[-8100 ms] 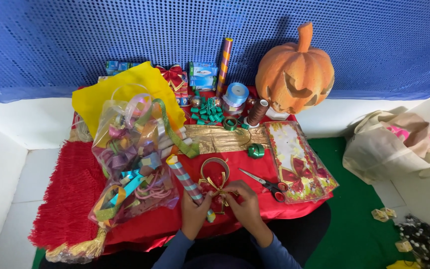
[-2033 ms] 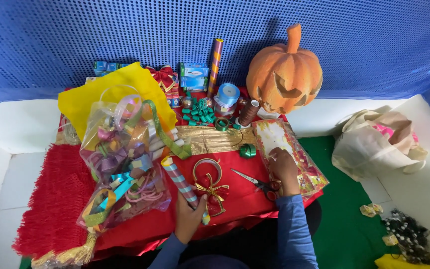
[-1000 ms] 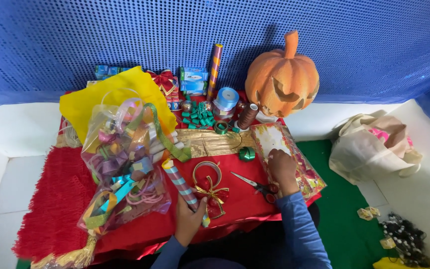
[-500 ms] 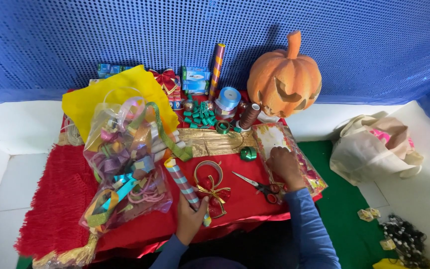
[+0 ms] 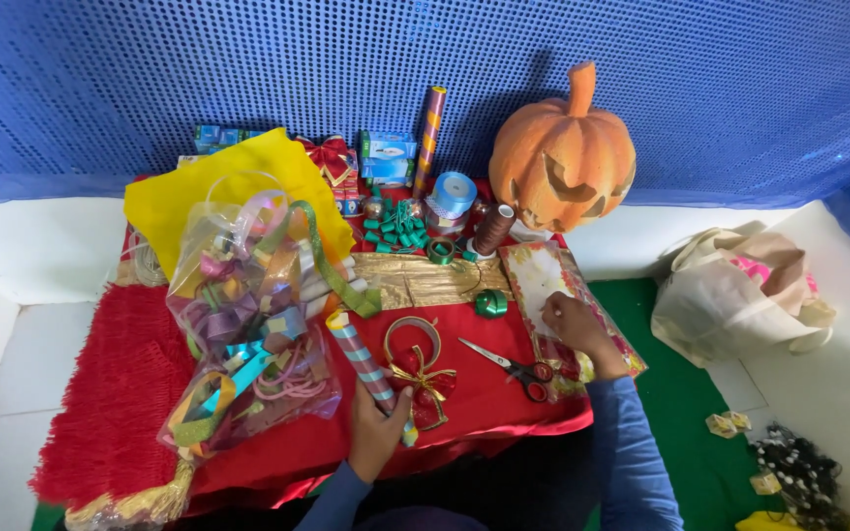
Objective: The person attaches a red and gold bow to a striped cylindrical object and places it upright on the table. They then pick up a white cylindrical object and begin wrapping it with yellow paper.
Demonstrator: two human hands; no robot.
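Hands apart now. Right hand [image 5: 573, 327] has left the gold bow [image 5: 423, 379] and come to rest, fingers curled and pressing, on the flat patterned packet [image 5: 543, 285] at the tabletop's right edge; whether it grips anything, cannot tell. Left hand [image 5: 378, 428] stays at the near edge, loosely closed around the striped paper roll [image 5: 366, 366], just beside the bow. Bow work looks paused, the packet now attended to. Scissors [image 5: 509, 364] lie between the hands. Red cloth [image 5: 120, 393] covers the tabletop; ribbon bag [image 5: 248, 334] left, orange pumpkin [image 5: 563, 157] behind. Blue wall [image 5: 150, 69], white ledge, cloth bag [image 5: 740, 295] on green floor.
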